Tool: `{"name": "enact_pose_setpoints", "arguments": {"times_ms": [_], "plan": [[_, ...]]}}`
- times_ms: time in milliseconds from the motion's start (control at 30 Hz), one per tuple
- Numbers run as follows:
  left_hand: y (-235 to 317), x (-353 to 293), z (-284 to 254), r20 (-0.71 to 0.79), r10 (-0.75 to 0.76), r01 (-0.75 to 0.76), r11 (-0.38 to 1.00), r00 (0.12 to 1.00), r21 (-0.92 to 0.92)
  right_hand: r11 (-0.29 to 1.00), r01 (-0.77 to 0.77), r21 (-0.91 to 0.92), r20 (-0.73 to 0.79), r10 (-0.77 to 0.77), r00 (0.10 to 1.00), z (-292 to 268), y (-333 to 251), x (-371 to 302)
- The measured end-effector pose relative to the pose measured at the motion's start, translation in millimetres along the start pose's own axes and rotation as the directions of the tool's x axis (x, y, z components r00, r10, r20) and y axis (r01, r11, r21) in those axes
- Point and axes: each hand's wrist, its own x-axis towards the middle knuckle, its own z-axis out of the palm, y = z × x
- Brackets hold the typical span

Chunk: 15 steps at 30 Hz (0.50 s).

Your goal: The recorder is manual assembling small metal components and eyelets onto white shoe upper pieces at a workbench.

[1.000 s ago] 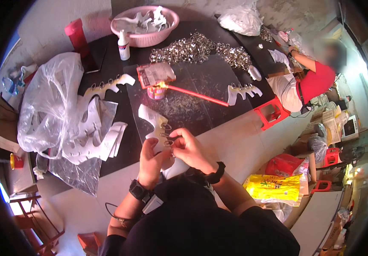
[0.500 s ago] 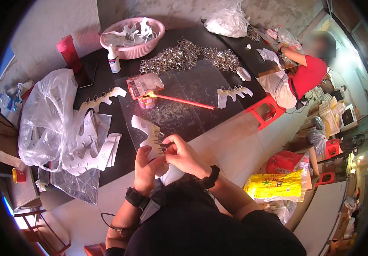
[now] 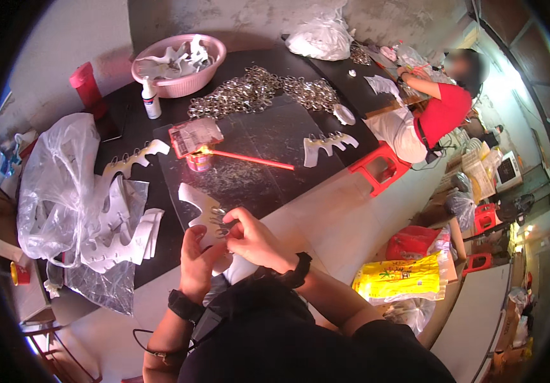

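Close to my body, over the near table edge, my left hand [image 3: 198, 260] is closed on a white, scalloped strip [image 3: 200, 203], gripping its lower end. My right hand [image 3: 256, 241] pinches at the strip's notched edge, where several small metal rings [image 3: 219, 217] stand. Whether its fingertips hold a ring or the strip itself is hidden. Beyond the strip, a small tin [image 3: 200, 163] has a reddish flat piece [image 3: 197, 134] over it and a long orange-red stick [image 3: 252, 159] resting on it. Similar strips with rings lie left [image 3: 136, 159] and right [image 3: 330, 147] on the table.
A heap of metal rings [image 3: 243, 94] lies farther back, beside a pink basin [image 3: 179, 84] and a white bottle [image 3: 151, 103]. Clear plastic bag [image 3: 58, 185] and stacked white strips [image 3: 118, 250] occupy the left. A person in red [image 3: 446, 113] works at right, past a red stool [image 3: 382, 167].
The whole view has shifted, so the table things appear farther left. Both hands stay on the strip; the right fingers remain at its ringed edge.
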Motion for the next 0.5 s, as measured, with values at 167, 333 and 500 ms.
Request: {"name": "enact_pose_setpoints", "arguments": {"times_ms": [167, 333, 500], "plan": [[-1, 1, 1, 0.019, -0.019, 0.020, 1.000, 1.000, -0.014, 0.997, 0.029, -0.066, -0.030, -0.031, 0.999, -1, 5, -2], [-2, 6, -3, 0.005, -0.005, 0.005, 1.000, 1.000, 0.013, 0.990, 0.144, -0.013, -0.033, -0.144, 0.989, 0, 15, 1], [-4, 13, -1, -0.006, 0.053, -0.053, 0.998, 0.999, 0.019, 0.986, 0.161, 0.037, -0.004, -0.161, 0.987, -6, 13, 7]]}}
